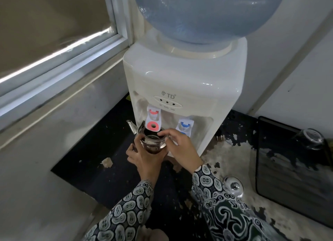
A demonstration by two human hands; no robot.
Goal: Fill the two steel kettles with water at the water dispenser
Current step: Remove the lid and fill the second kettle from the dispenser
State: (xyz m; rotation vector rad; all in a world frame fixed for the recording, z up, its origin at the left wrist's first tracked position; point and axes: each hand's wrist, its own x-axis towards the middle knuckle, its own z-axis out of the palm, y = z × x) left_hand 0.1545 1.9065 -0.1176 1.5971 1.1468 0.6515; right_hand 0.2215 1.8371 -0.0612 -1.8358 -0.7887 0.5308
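Observation:
A white water dispenser (pixel 182 89) with a blue bottle (pixel 207 13) on top stands on a worn black counter. A steel kettle (pixel 153 143), its lid off, is held under the red tap (pixel 153 122), spout pointing left. My left hand (pixel 142 156) grips the kettle's body from below. The fingers of my right hand (pixel 178 143) rest on the kettle's rim and handle, just below the blue tap (pixel 185 127). A steel kettle lid (pixel 234 185) lies on the counter to the right. I see only one kettle.
A window frame and sill (pixel 59 73) run along the left. A dark tray (pixel 292 168) leans at the right with an upturned glass (pixel 311 138) on it. A wall corner stands behind the dispenser. The counter's black surface is peeling.

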